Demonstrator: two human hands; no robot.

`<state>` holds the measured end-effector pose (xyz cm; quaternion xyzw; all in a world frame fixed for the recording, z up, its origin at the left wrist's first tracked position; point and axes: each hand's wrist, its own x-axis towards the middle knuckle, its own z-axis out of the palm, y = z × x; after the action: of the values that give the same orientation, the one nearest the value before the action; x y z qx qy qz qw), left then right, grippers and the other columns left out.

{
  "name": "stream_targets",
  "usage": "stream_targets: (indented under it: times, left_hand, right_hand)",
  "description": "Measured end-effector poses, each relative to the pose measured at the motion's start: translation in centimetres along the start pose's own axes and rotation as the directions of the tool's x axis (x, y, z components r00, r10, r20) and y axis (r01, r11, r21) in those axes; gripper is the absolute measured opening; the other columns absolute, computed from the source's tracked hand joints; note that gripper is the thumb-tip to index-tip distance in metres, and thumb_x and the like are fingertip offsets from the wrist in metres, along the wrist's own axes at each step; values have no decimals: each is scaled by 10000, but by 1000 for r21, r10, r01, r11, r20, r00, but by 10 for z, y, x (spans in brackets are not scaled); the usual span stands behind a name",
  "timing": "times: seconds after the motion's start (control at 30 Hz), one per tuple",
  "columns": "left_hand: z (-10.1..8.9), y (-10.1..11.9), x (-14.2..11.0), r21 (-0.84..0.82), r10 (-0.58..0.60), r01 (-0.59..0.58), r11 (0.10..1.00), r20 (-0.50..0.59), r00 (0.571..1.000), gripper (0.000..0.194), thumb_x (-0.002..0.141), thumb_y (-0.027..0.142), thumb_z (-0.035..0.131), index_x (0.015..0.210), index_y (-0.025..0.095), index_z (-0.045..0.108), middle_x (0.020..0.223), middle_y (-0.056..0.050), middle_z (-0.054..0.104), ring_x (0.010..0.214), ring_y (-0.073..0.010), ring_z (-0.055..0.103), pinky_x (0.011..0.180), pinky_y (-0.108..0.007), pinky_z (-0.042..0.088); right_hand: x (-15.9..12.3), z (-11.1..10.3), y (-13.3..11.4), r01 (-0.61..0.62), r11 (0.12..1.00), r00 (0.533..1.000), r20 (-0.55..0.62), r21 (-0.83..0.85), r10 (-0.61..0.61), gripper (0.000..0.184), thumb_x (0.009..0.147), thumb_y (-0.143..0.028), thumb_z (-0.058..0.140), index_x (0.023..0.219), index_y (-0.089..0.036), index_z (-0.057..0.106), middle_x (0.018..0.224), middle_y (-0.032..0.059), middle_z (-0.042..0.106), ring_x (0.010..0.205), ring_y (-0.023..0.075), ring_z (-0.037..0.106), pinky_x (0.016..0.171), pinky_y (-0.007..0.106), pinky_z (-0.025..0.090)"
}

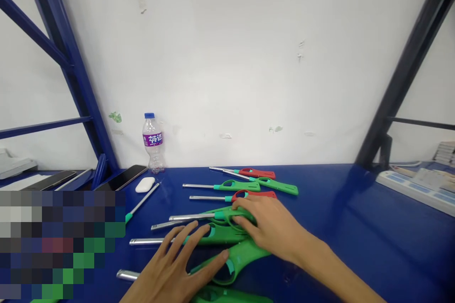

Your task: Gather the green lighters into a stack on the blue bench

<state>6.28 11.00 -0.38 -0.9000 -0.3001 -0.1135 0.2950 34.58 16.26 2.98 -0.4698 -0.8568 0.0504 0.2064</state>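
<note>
Several long-nozzle lighters with green or red handles and metal tubes lie on a blue table (355,246). My left hand (177,265) lies flat with fingers spread over a green lighter (241,255) near the front edge, thumb against its handle. My right hand (270,222) rests palm down on the handles of two green lighters (227,232) in the middle, fingertips touching a red-handled lighter (249,195). More lighters, a red lighter (256,173) and a green lighter (277,184), lie further back.
A water bottle (153,142) with a blue cap stands by the white wall. Beside it lie a dark phone (124,177) and a white earbud case (145,184). Blue frame posts (67,57) rise at left, a dark post (405,71) at right. A power strip (412,184) sits far right.
</note>
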Motion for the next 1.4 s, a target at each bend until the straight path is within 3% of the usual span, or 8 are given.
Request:
stream_targets:
  times: [0.2, 0.43, 0.57, 0.7, 0.83, 1.03, 1.23, 1.4]
  left_hand:
    - [-5, -7, 1, -61, -40, 38, 997, -45, 998, 817, 982, 730, 569, 1678, 403, 293, 1670, -82, 480, 1486, -407, 485, 1159, -579, 455]
    - [5, -3, -2, -232, -163, 179, 956, 86, 983, 797, 1017, 653, 573, 1683, 433, 193, 1672, -40, 469, 1462, -354, 559, 1098, -460, 538]
    - [30, 2, 0, -202, -104, 91, 975, -54, 993, 827, 992, 681, 576, 1690, 394, 240, 1650, -46, 495, 1419, -335, 606, 1055, -394, 556]
    - [61, 3, -1, -186, -77, 54, 981, -120, 990, 869, 959, 699, 568, 1698, 377, 245, 1671, -46, 466, 1428, -350, 594, 1059, -400, 538]
    - [76, 6, -5, -191, -84, 62, 980, -109, 990, 894, 937, 687, 588, 1699, 371, 244, 1676, -28, 468, 1450, -338, 571, 1094, -402, 511]
    - [90, 15, -14, -132, -274, 263, 956, -78, 959, 949, 915, 539, 616, 1719, 346, 151, 1631, -12, 536, 1452, -355, 563, 1149, -490, 459]
    - [66, 13, -12, -171, -290, 256, 951, -213, 933, 774, 1004, 520, 442, 1708, 262, 247, 1678, -59, 477, 1526, -336, 473, 1183, -464, 458]
    - [14, 18, -7, -344, -514, 433, 833, -194, 836, 692, 1029, 368, 436, 1696, 337, 255, 1734, -53, 367, 1567, -349, 406, 1176, -485, 494]
  right_hand:
    - [-13, -5, 3, -20, 1000, 992, -124, -11, 19, 290, 1115, -347, 494, 1268, -270, 728, 1239, 71, 744, 1202, 284, 664, 1070, 482, 473]
    - [-108, 5, 32, -216, 976, 969, -118, 14, 216, 334, 1103, -527, 474, 1003, -302, 700, 944, -9, 784, 802, 185, 777, 744, 275, 584]
    - [-127, 9, 54, -313, 949, 943, -134, -40, 306, 410, 1107, -561, 413, 904, -295, 650, 841, -25, 740, 738, 180, 755, 690, 291, 580]
    - [-104, -18, 85, -394, 895, 917, -161, -209, 365, 407, 1125, -547, 374, 1107, -267, 668, 884, 11, 727, 770, 218, 741, 734, 375, 589]
    - [-50, -37, 125, -314, 915, 948, -134, -255, 288, 330, 1129, -392, 460, 1290, -188, 663, 1245, 112, 713, 1190, 276, 682, 1028, 494, 546]
    - [-8, -31, 163, -181, 955, 983, -4, -237, 185, 269, 1038, -361, 696, 1226, -169, 694, 1164, 59, 735, 1043, 217, 727, 939, 451, 612]
    - [-51, -57, 154, -248, 935, 964, -160, -255, 212, 393, 1105, -257, 371, 1328, -108, 658, 1269, 202, 682, 955, 262, 770, 849, 418, 628]
    - [-88, -55, 87, -60, 965, 989, -147, -257, 23, 386, 1136, -419, 391, 1434, -260, 579, 1319, 96, 690, 984, 206, 795, 798, 279, 648]
